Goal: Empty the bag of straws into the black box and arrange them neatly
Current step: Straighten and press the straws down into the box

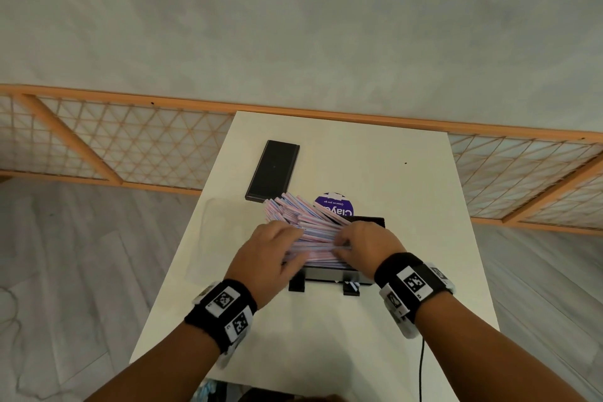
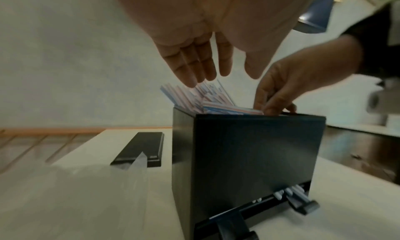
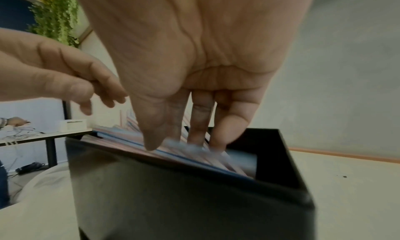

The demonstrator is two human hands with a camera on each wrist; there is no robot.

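Note:
The black box (image 1: 329,275) stands near the middle of the white table (image 1: 391,189), with pink, blue and white wrapped straws (image 1: 303,222) heaped in it and fanning out over its far left rim. My left hand (image 1: 293,237) lies on the left of the heap; its straight fingers (image 2: 194,69) touch the raised straw ends (image 2: 194,96). My right hand (image 1: 339,245) is at the box's right end, its straight fingers (image 3: 197,124) pressing down on the straws (image 3: 207,158) inside the box (image 3: 173,201). Neither hand grips anything. A few straws (image 2: 290,192) poke out of the slot at the box's base.
The flat black lid (image 1: 272,170) lies on the table beyond the box to the left. A round purple sticker (image 1: 336,204) sits behind the box. A clear plastic bag (image 2: 134,168) lies flat to the box's left. A black cable (image 1: 421,369) hangs at the near edge.

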